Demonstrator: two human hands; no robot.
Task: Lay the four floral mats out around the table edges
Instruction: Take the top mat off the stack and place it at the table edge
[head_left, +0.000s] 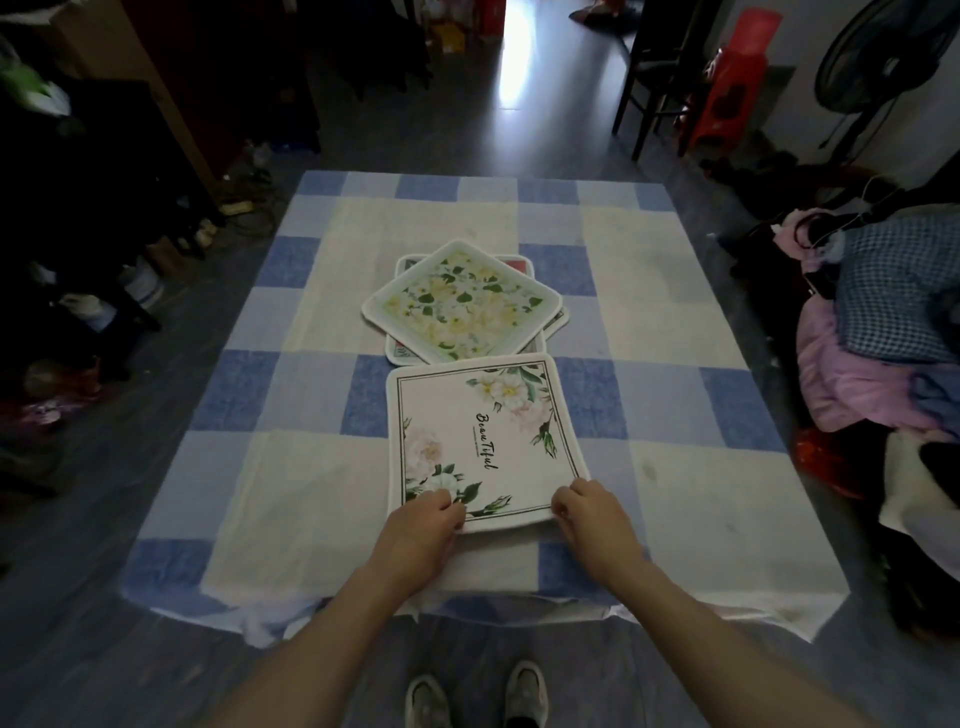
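Cloth-covered counter (311, 467) in blue and white checks, bearing at its centre a skewed stack of floral mats (462, 301), green-and-yellow one uppermost. At 6 o'clock from that stack, far edge touching it and near edge close to the counter's near side, lies a white mat (483, 431) printed with pale blooms and the word "Beautiful". Gripping its near corners: left hand (421, 530) at 7 o'clock, right hand (592, 519) at 5 o'clock, fingers (441, 506) of each curled, pressed together, pinching the mat's edge.
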